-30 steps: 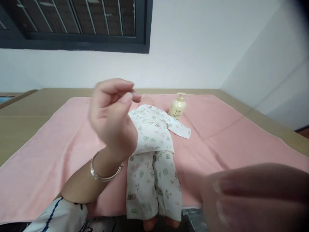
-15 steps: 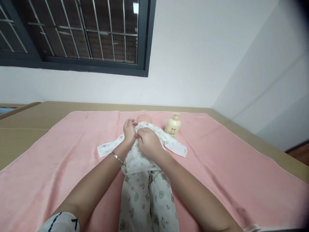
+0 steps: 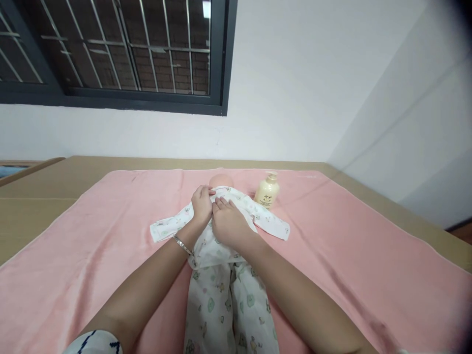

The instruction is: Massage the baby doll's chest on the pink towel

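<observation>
A baby doll in a white long-sleeved top (image 3: 271,224) with small prints lies on its back, arms of the top spread wide. Matching printed trousers (image 3: 210,305) cover its legs, and its smooth round head (image 3: 221,180) shows past the collar. On the left of the chest is my left hand (image 3: 202,204), fingers loosely stretched by the collar. My right hand (image 3: 230,223) lies on the chest beside it, fingers extended and flat on the cloth. The two hands nearly meet and hide the middle of the top.
A cream pump bottle (image 3: 267,191) stands by the sleeve on the right. Beneath everything is a pink blanket (image 3: 121,216) over a wooden surface (image 3: 47,182). A white wall (image 3: 280,98) and a barred window (image 3: 147,54) rise behind.
My right hand's fingers were curled in on the front of the top; now they are straightened flat on it. The left hand remains near the collar. The view has shifted slightly.
</observation>
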Demonstrator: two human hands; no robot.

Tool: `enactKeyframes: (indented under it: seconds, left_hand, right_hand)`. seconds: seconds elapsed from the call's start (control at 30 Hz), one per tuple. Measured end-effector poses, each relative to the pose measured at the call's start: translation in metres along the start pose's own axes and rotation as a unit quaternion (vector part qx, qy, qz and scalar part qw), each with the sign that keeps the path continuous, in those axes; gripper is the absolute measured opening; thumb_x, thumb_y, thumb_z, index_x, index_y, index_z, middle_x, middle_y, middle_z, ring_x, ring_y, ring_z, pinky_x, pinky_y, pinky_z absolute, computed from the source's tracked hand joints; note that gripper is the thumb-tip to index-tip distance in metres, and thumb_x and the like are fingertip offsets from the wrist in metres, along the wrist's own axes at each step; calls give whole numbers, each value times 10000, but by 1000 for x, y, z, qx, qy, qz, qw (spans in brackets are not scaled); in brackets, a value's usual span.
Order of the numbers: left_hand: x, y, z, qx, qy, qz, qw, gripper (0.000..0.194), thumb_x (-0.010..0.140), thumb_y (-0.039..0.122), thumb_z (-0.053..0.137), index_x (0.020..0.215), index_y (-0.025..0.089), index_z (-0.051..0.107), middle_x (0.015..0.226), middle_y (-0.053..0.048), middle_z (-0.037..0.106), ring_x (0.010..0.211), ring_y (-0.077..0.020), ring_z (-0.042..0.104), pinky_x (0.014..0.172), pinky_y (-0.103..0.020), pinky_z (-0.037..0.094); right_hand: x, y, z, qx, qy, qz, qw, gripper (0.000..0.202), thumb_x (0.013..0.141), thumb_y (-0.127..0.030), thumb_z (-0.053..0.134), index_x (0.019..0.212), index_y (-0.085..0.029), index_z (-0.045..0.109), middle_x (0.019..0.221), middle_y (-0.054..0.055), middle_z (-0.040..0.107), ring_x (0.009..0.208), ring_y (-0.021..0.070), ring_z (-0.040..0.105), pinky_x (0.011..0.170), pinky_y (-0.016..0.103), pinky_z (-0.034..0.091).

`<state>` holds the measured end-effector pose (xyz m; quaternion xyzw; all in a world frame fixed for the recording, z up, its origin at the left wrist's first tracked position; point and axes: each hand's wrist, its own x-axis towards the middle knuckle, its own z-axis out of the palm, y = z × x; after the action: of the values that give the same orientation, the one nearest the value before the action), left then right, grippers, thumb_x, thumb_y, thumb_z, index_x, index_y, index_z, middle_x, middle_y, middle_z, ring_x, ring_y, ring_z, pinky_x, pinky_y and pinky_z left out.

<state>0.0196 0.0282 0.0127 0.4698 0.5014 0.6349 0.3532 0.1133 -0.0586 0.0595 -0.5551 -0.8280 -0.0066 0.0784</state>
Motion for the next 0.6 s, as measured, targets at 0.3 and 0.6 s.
enactKeyframes:
  seconds: [0.3, 0.6]
  left_hand:
    - [-2, 3, -1, 28, -9, 35, 999, 221, 844, 295, 434, 762, 215, 623, 764, -24, 694, 848, -201, 664, 871, -334, 491]
    - [-1, 1, -2, 52, -9, 20, 998, 217, 858, 270, 454, 699, 242, 600, 755, 3, 680, 835, -185, 630, 842, -294, 470]
  right_hand:
    - [13, 20, 5, 9, 40, 160, 986, 585, 1036, -342, 287, 1467, 42, 378, 1525, 277, 355, 1430, 354, 344, 1171, 501, 255]
    - [-101, -63, -97, 157, 158, -221, 950, 374, 945, -216, 457, 1284, -280, 601, 1294, 28, 654, 1227, 223, 596, 1077, 406, 489]
